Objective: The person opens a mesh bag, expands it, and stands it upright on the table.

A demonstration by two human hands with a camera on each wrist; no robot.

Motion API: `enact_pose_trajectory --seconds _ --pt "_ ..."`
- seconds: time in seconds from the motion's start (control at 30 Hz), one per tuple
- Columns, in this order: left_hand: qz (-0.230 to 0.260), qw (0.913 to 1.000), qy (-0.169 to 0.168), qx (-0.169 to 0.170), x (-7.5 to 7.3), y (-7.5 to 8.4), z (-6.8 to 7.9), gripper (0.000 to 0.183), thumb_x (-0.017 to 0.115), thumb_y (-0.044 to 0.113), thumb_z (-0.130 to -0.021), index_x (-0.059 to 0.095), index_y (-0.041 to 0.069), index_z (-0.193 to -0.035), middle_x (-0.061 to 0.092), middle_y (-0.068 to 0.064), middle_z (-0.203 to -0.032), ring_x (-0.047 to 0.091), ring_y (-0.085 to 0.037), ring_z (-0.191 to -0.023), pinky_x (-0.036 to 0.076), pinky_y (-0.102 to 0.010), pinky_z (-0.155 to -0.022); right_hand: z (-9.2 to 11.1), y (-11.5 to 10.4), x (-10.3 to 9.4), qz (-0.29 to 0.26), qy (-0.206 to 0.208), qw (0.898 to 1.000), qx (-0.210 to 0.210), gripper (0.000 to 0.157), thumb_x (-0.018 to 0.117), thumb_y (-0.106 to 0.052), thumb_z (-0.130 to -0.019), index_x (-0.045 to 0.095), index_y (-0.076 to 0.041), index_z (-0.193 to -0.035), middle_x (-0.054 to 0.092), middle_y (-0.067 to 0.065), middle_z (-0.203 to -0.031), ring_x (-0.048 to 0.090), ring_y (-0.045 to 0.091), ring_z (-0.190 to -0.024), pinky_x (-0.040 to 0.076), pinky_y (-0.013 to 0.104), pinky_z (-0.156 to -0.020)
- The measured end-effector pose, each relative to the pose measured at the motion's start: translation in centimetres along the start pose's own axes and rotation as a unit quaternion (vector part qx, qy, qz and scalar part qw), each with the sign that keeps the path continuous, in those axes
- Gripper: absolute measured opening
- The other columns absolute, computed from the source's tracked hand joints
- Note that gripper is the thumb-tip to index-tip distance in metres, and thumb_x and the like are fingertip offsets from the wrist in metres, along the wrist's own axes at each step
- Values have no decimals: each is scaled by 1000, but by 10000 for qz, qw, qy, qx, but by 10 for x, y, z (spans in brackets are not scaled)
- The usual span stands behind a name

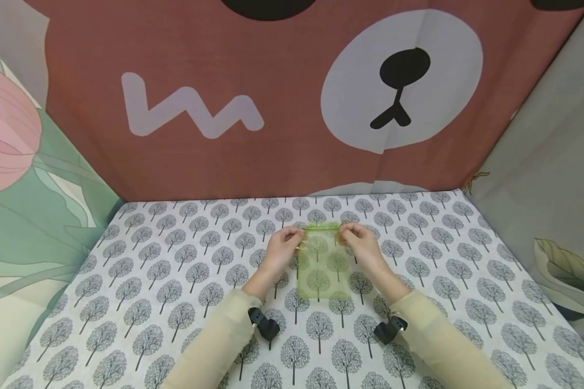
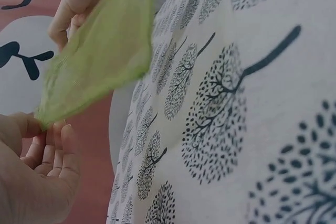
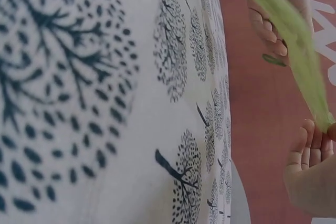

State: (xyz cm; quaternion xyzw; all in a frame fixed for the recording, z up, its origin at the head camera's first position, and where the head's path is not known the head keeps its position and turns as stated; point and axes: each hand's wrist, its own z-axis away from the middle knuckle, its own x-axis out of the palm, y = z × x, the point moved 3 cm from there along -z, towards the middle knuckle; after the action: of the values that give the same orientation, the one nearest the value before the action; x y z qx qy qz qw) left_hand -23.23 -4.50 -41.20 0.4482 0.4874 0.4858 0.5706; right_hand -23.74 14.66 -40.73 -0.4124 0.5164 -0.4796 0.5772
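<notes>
One bag (image 1: pixel 324 267), two grips (image 1: pixel 284 243) (image 1: pixel 362 242), two sleeves (image 1: pixel 214 343) (image 1: pixel 443 337) show (plus two wrist cameras (image 1: pixel 265 327) (image 1: pixel 390 329)).

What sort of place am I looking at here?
Probably a makeshift, fabric-lined filming booth: a cartoon-animal backdrop behind, a floral drape at left, and a tree-print tablecloth below.

Tree-print cloth (image 1: pixel 141 324), red snout-printed backdrop (image 1: pixel 253 167) behind, flowered curtain (image 1: pixel 24 232) left, leafy curtain (image 1: pixel 540 162) right.
</notes>
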Motion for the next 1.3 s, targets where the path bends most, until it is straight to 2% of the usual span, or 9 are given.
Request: enact_pose_trajectory --seconds 0.17,0.3,0.47,0.7,1.0,1.3 --pt "108 9999 57 -79 -3 -1 -1 25 53 15 -96 60 -2 -113 67 -16 -105 57 -8 -79 57 -33 -82 0 1 -3 -61 27 10000 16 25 51 -13 -94 56 4 -112 63 -6 -90 59 4 -82 52 12 -79" --pt "186 9998 -39 -44 -3 -2 -1 26 54 13 -96 59 -4 -115 67 -17 -105 56 -7 -76 57 -26 -76 0 0 -5 -90 -68 9999 -61 29 52 -16 -96 55 5 -116 64 -7 -89 60 2 -80 53 12 -78" --pt "36 9997 -242 -49 -3 -1 1 26 57 9 -93 61 -3 -115 68 -18 -102 55 -6 -73 52 -16 -67 1 0 -5 3 -255 9994 -224 34 53 -13 -96 54 6 -124 65 -9 -87 60 -1 -78 53 12 -76" --pt "-65 9993 -364 -1 -3 0 2 22 60 8 -90 64 -5 -109 69 -16 -94 55 -6 -67 52 -19 -65 1 3 -4 32 -288 9994 -167 36 54 -19 -97 56 6 -122 63 -15 -81 58 0 -77 53 14 -75" --pt "-69 9998 -137 117 -6 2 0 25 56 18 -95 61 -1 -111 68 -16 -103 59 -10 -80 56 -22 -74 0 2 -4 -70 -112 9997 -187 36 51 -22 -99 54 8 -120 62 -12 -85 59 -1 -80 52 12 -78" --pt "524 9985 114 -114 -5 1 -1 25 57 21 -95 60 2 -111 67 -11 -106 59 -8 -82 56 -24 -79 1 1 -2 -359 257 9990 -115 32 48 -18 -99 54 7 -120 62 -5 -90 58 0 -80 52 11 -79"
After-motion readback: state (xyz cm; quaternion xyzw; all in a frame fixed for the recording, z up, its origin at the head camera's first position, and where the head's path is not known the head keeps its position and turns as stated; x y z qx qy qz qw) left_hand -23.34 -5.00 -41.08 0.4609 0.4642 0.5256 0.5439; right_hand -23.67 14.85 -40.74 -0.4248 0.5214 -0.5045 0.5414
